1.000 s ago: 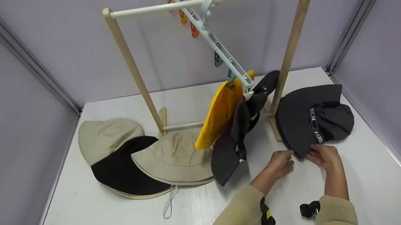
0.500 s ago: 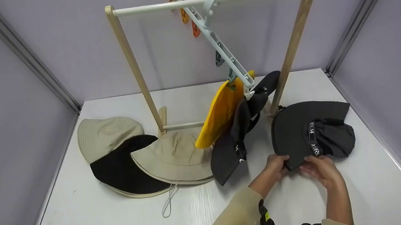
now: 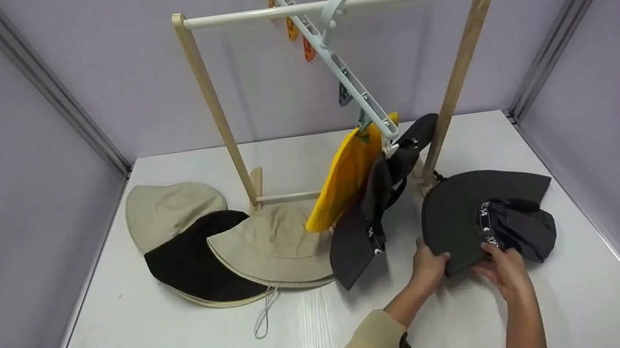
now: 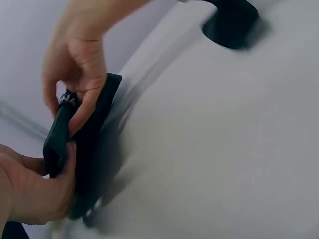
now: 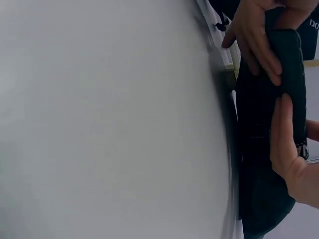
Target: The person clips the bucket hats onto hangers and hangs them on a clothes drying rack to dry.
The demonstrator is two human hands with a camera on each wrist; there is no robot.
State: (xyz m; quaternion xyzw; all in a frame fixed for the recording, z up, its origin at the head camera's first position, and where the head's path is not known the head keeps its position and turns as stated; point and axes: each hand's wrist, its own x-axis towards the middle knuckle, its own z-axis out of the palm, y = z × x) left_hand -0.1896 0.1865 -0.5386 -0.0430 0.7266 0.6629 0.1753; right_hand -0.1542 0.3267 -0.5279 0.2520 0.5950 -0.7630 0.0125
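A dark grey sun hat with a lettered band lies folded at the table's right side, its near edge lifted. My left hand grips the brim's near left corner, thumb on top. Close to the band, my right hand pinches the near edge, thumb above and fingers below. From the left wrist view, the left hand and the right hand hold the folded edge a short way apart. In the right wrist view the left hand's fingers lie under the brim, near the right hand.
A wood-and-white rack carries a pale blue clip hanger. Clipped at its near end hang a yellow hat and another dark grey hat. Beige hats and a black brim overlap at the left, with a loose cord.
Both hands have drawn the dark grey hat toward the person, and its near edge has come up. The left hand now holds the brim's corner more fully. The hats on the hanger look unchanged.
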